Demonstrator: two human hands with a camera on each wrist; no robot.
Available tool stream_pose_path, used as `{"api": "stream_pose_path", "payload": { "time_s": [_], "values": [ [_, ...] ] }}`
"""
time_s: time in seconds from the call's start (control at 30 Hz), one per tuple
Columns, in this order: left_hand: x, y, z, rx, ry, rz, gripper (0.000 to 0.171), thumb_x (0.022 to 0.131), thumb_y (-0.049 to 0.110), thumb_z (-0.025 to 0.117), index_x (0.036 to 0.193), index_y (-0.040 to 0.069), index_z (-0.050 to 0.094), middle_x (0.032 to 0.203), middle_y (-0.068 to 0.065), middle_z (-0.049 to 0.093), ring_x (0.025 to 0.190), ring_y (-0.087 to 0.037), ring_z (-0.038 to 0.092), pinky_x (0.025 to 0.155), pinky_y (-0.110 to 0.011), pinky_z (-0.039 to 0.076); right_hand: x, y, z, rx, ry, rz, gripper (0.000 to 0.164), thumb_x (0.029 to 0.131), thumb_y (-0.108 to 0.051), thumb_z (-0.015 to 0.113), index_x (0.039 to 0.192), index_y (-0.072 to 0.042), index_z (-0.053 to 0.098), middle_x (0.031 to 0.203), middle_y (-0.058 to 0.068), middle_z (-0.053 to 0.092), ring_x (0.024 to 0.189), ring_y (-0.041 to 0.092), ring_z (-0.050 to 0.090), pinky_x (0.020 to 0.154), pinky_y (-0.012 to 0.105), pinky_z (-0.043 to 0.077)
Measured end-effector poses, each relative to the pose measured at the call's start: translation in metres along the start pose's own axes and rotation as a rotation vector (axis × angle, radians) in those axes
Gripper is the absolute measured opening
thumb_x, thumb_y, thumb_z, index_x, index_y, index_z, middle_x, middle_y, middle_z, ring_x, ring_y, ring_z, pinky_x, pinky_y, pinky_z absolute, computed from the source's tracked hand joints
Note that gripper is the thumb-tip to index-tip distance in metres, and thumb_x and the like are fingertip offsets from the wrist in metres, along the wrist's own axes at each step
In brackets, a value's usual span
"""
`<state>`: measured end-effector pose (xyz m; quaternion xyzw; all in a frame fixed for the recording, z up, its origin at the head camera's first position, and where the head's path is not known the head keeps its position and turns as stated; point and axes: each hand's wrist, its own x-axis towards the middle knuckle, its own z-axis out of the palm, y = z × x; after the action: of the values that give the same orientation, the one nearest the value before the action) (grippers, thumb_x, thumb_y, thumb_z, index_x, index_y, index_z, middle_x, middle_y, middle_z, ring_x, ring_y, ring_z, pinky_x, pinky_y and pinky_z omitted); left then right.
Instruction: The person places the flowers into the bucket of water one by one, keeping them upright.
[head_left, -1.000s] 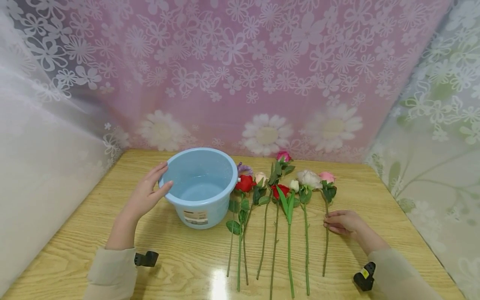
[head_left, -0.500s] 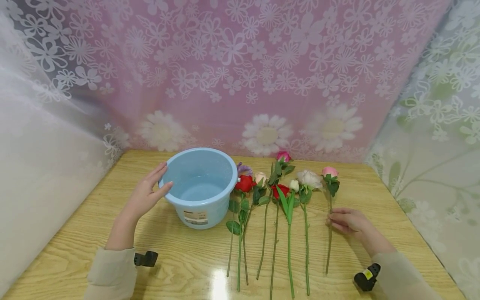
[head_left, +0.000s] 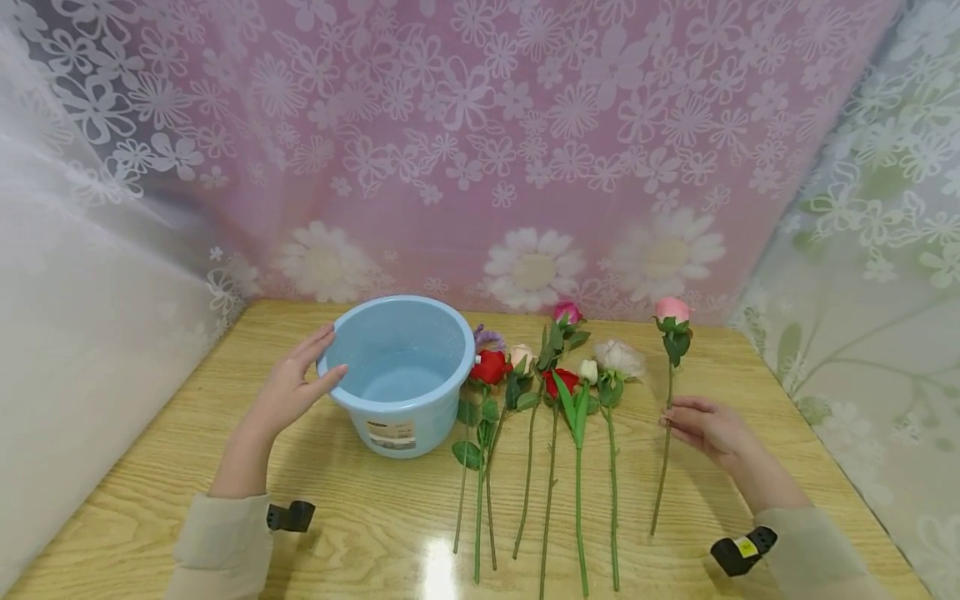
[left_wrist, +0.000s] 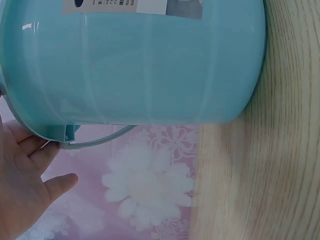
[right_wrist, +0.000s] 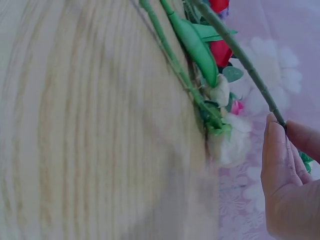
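My left hand [head_left: 292, 385] rests at the left rim of a light blue plastic bucket [head_left: 411, 429], its fingers spread and fairly straight. In the left wrist view, fingers touch the rim beside the bucket's handle [left_wrist: 95, 143]. Between thumb and fingers, my right hand [head_left: 708, 429] pinches the stem of a pink rose [head_left: 672, 311]; the bloom points up and away. The right wrist view shows the pinched stem [right_wrist: 245, 60] close, with the bloom largely hidden behind the hand. Left of it lies a white flower [head_left: 619, 358] with a long stem.
Several flowers lie in a row on the wooden table [head_left: 360, 517]: a red rose [head_left: 491, 367], a cream one [head_left: 521, 357], a white tulip [head_left: 588, 371] and a magenta rose [head_left: 567, 312]. Floral curtains [head_left: 480, 150] hang behind and at the sides.
The right hand has lifted the pink rose and moved it right and away from the white flower; the bloom now stands higher. The left hand and bucket stay put.
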<state>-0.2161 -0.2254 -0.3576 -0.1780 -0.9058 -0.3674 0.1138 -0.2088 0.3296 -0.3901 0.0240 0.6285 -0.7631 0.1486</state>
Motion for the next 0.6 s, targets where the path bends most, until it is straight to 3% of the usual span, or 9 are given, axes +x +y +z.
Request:
{"api": "stream_pose_path", "payload": {
  "time_s": [0.6],
  "values": [
    [0.008, -0.004, 0.0, 0.059, -0.076, -0.028, 0.083, 0.08, 0.036, 0.062, 0.141, 0.002, 0.016, 0.144, -0.019, 0.013, 0.127, -0.042, 0.015, 0.093, -0.062, 0.02, -0.012, -0.03, 0.027, 0.046, -0.085, -0.105, 0.022, 0.088, 0.003, 0.049, 0.09, -0.011, 0.064, 0.088, 0.002, 0.065, 0.083, 0.014, 0.063, 0.072, 0.023, 0.049]
  ]
}}
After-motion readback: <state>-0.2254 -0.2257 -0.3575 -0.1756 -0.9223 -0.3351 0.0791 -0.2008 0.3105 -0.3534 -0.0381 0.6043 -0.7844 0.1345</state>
